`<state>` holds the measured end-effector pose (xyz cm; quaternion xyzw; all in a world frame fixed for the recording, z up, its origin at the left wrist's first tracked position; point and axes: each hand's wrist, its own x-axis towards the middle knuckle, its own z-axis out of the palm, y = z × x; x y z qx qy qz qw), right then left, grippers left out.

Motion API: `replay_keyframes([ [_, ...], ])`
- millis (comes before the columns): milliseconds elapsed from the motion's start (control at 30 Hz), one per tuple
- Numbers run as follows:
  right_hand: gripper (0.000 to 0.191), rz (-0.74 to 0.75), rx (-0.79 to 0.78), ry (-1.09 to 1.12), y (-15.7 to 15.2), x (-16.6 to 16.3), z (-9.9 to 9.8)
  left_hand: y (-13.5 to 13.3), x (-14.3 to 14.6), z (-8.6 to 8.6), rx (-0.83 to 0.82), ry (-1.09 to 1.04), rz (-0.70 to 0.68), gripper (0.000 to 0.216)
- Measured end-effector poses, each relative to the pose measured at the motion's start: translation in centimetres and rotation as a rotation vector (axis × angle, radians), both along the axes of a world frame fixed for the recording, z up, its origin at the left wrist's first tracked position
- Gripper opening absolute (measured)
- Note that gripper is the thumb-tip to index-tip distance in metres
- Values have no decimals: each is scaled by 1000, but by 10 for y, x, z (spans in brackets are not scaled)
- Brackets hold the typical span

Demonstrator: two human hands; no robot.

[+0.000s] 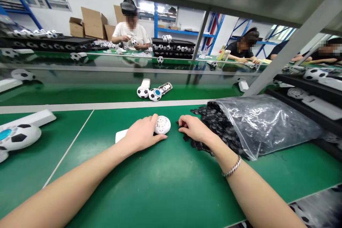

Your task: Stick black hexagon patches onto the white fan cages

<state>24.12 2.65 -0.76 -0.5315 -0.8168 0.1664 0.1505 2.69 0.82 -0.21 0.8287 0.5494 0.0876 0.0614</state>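
My left hand (pixel 141 132) lies over a white plastic housing (pixel 162 125) with a round, slotted head like a small handheld fan's. Its fingers grip the head's left side, with the thumb along the near edge; the handle end shows behind the hand. To the right, my right hand (pixel 193 128) is closed in a pinch at the near left edge of a pile of flat black pieces (pixel 219 123). A small dark piece shows at its fingertips, partly hidden. The pile spills from the mouth of a clear plastic bag (pixel 269 124).
Two football-patterned fans (pixel 155 94) lie beyond a pale strip. Another fan (pixel 24 137) rests at left. Black trays (pixel 315 103) with white parts stand at right, beside a slanted metal post (pixel 294 39). A shelf hangs overhead. Several people work across the line.
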Motion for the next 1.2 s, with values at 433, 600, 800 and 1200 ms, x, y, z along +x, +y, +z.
replay_keyframes([
  [433, 11, 253, 129, 394, -21, -21, 15, -5, -3, 3, -87, -161, -7, 56],
  [600, 20, 315, 234, 136, -24, -26, 10, -4, -4, 1, -75, -174, -29, 74],
  [800, 19, 295, 273, 187, -22, -30, 4, -4, -3, 2, -52, -182, 0, 65],
  [1200, 37, 255, -29, 480, -12, -26, -4, -4, 0, 6, -46, -180, -36, 42],
])
